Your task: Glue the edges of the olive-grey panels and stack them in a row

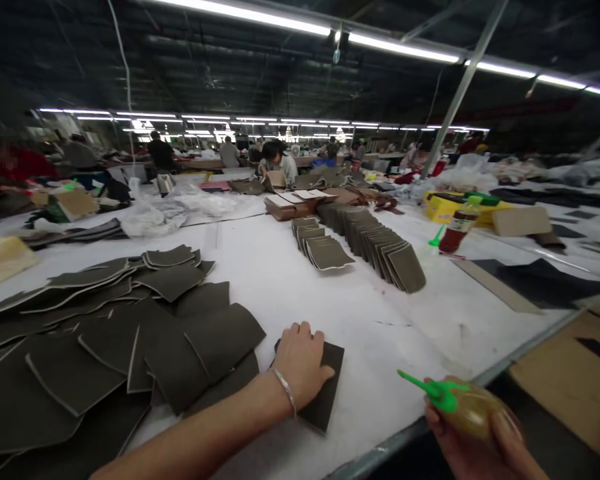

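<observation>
My left hand (303, 363), a bracelet on its wrist, lies palm down on a dark olive sheet piece (327, 397) on the white table. Its fingers are slightly bent and the thumb rests on the piece; part of the piece is hidden below the hand. At the table's front edge my right hand (460, 443) is wrapped round a squeeze bottle (473, 410) of amber-brown liquid. The bottle's green nozzle (443, 393) points left. Left of my left hand lies a spread pile of similar dark olive pieces (180, 347), overlapping one another.
Fanned rows of olive pieces (375, 240) stand farther back, near brown stacks (287, 207). On the right are a bottle with dark red contents (457, 230), a yellow box (437, 207) and black sheets (545, 277). Cardboard (575, 380) lies beyond the table edge. People work in the background.
</observation>
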`<state>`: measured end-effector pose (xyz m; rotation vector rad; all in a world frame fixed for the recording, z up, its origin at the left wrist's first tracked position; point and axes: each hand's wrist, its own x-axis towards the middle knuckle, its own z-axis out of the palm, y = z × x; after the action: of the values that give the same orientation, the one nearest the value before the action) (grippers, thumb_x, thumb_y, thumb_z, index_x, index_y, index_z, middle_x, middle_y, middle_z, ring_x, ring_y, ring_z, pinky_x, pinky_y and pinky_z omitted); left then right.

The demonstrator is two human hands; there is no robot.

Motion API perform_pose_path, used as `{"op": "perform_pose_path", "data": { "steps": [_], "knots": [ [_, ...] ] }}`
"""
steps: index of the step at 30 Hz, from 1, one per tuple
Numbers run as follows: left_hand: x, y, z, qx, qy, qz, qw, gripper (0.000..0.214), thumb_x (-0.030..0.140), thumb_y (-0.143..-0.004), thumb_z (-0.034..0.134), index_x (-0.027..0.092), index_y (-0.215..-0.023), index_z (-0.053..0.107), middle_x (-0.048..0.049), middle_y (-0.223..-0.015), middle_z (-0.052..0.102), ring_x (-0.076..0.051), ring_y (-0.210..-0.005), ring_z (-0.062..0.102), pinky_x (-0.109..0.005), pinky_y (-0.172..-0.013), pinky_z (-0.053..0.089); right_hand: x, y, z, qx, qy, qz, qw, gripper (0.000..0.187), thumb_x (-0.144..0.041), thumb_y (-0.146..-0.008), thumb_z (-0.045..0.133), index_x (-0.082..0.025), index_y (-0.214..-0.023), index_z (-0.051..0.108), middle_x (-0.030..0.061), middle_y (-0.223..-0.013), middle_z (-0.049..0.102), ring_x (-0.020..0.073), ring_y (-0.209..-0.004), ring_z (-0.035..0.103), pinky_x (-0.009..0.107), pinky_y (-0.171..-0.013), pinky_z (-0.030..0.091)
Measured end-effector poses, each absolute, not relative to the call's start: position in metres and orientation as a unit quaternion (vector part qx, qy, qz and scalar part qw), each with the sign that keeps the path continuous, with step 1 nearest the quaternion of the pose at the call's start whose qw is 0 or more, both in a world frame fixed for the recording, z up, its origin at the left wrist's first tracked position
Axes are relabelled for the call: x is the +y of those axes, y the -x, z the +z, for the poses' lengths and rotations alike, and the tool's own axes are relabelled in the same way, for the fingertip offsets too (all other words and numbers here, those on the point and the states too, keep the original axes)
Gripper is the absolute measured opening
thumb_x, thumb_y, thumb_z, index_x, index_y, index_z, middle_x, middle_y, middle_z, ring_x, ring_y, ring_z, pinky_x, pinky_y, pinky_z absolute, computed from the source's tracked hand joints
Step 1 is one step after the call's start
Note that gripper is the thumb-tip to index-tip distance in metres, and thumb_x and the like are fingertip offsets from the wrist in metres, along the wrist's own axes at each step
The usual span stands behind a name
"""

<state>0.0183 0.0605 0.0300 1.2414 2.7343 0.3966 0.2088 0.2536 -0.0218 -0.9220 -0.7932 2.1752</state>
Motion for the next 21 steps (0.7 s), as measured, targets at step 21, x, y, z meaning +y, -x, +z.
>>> {"op": "perform_pose_path", "data": {
  "steps": [21],
  "knots": [
    [0.061, -0.021, 0.029, 0.878, -0.463, 0.061, 0.105, 0.035, 0.018, -0.085, 0.040, 0.019, -0.113, 0.061, -0.0134, -0.101, 0.059, -0.029, -0.081, 0.064, -0.047, -0.076, 0.054, 0.244, -0.208, -0.001, -0.768, 0.242, 0.487, 0.339, 0.055, -0.050, -0.070, 0.077, -0.029, -0.116, 0.055, 0.0025, -0.107, 0.060, 0.0190, -0.090, 0.060, 0.018, -0.074, 0.052]
  ]
}}
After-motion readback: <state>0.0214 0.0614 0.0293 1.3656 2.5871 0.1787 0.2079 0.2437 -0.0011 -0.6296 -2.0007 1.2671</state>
